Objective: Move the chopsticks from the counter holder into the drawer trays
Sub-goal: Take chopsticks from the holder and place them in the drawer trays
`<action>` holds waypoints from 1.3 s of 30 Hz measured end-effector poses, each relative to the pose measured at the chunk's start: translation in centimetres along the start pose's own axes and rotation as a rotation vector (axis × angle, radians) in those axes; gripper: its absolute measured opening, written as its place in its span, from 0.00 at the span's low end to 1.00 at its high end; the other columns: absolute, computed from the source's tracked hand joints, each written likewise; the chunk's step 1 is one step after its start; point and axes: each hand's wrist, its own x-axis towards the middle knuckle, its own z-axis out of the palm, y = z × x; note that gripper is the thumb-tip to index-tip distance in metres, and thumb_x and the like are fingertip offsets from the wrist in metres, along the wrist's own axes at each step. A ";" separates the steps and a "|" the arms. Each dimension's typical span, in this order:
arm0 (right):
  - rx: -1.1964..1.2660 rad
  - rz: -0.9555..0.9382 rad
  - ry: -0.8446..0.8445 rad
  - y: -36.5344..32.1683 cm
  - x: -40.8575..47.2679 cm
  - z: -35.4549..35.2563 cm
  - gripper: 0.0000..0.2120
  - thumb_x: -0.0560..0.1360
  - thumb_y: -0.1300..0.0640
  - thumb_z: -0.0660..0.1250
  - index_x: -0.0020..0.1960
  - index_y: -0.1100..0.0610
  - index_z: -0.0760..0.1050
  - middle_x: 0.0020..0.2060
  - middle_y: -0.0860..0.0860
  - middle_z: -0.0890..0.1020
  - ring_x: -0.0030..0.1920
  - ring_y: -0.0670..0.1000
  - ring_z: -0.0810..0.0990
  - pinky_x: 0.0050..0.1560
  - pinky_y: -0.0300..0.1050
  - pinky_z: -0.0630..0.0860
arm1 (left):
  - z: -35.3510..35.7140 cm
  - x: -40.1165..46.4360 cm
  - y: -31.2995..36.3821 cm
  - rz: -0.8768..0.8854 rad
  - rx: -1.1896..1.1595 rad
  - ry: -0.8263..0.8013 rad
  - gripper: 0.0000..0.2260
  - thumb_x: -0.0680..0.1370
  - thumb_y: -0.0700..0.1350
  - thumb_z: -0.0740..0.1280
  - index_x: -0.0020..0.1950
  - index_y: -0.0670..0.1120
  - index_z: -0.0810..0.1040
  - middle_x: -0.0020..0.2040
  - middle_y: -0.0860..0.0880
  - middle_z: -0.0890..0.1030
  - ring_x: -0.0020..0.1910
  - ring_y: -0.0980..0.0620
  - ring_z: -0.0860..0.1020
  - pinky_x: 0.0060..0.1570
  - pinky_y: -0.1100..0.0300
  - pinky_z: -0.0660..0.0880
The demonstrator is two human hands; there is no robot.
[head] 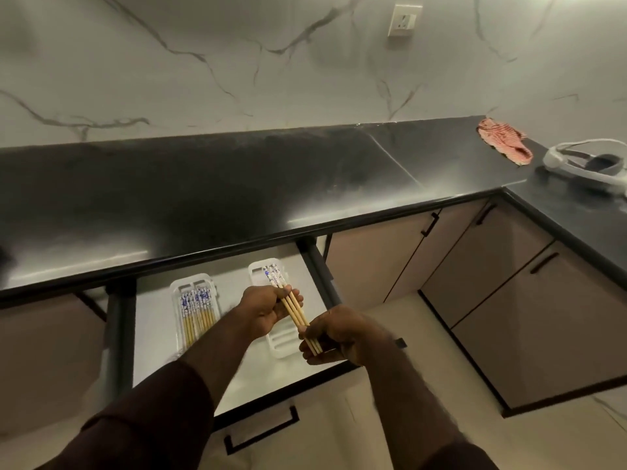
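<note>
Both hands [268, 308] around chopsticks [298, 315]

A: Wall? White marble-look panels [203, 62], grey veins, one socket [404, 20] set high.

B: Counter [237, 184] was black and glossy, turning a corner at the right, glare along its front edge. A red-striped cloth [505, 144] lay near the corner, a white-rimmed object [590, 164] just beyond.

A: Below, taupe cabinet doors [492, 266] with black handles; pale floor [390, 435], dim light
</note>
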 end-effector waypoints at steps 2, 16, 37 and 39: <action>-0.023 0.029 -0.001 -0.3 1.2 -0.4 0.10 0.75 0.61 0.72 0.51 0.69 0.80 0.40 0.59 0.85 0.37 0.54 0.85 0.42 0.48 0.84 | 0.4 1.2 -0.2 -0.015 0.023 0.022 0.15 0.80 0.37 0.63 0.65 0.33 0.72 0.51 0.36 0.83 0.45 0.40 0.83 0.41 0.49 0.80; -0.159 0.159 0.064 -0.9 12.5 0.1 0.10 0.76 0.59 0.71 0.52 0.66 0.78 0.41 0.58 0.84 0.38 0.52 0.84 0.46 0.48 0.84 | -0.4 12.3 -0.8 -0.085 0.088 0.097 0.11 0.79 0.33 0.63 0.60 0.31 0.75 0.46 0.35 0.81 0.42 0.41 0.81 0.42 0.50 0.81; -0.773 -0.158 0.390 2.0 19.6 3.3 0.13 0.76 0.56 0.70 0.58 0.58 0.75 0.53 0.54 0.80 0.53 0.54 0.81 0.52 0.43 0.78 | -1.0 19.2 -3.3 -0.126 0.001 0.157 0.12 0.78 0.39 0.61 0.59 0.36 0.77 0.46 0.41 0.78 0.46 0.42 0.79 0.53 0.44 0.76; -0.800 -0.186 0.405 2.0 19.6 3.4 0.12 0.77 0.57 0.70 0.59 0.58 0.75 0.53 0.54 0.80 0.53 0.54 0.82 0.52 0.44 0.80 | -1.0 19.6 -3.5 -0.125 -0.004 0.162 0.12 0.78 0.39 0.61 0.58 0.36 0.77 0.46 0.41 0.78 0.46 0.42 0.79 0.52 0.46 0.75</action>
